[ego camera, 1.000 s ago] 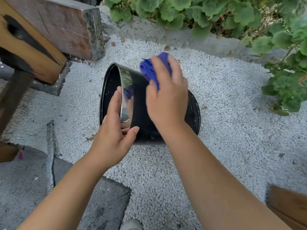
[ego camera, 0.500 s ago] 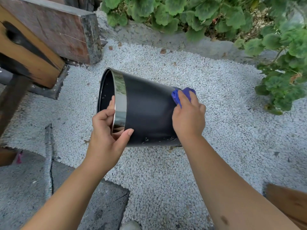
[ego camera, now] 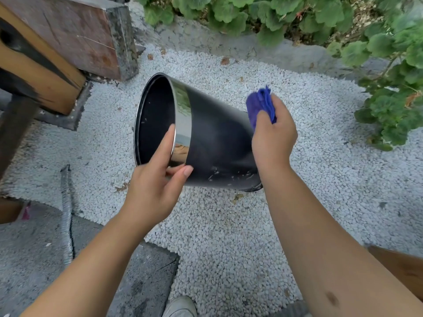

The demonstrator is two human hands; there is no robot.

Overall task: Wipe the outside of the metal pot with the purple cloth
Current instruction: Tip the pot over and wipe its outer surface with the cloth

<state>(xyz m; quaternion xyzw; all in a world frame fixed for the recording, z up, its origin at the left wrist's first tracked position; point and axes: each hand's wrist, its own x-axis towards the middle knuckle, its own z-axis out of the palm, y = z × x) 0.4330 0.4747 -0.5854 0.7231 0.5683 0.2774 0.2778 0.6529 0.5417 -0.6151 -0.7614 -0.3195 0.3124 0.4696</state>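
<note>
A black metal pot (ego camera: pixel 217 138) with a shiny chrome band at its rim is tilted on its side over white gravel, its mouth facing left and its base resting low on the right. My left hand (ego camera: pixel 158 181) grips the near rim, fingers inside and thumb on the outside wall. My right hand (ego camera: pixel 272 136) holds a bunched purple cloth (ego camera: pixel 261 106) at the pot's base end, at the upper right of the wall. White specks show on the lower wall near the base.
A heavy wooden beam (ego camera: pixel 68 35) and a lighter block (ego camera: pixel 39 72) lie at the upper left. Green plants (ego camera: pixel 389 72) border the top and right. A grey paving slab (ego camera: pixel 34 259) with a ribbed metal rod (ego camera: pixel 66 213) is at lower left. My shoe (ego camera: pixel 180 307) shows at the bottom.
My right hand has swept the cloth from the pot's rim end down the wall to the base end on the right. The pot has tipped further onto its side, mouth turning toward me.
</note>
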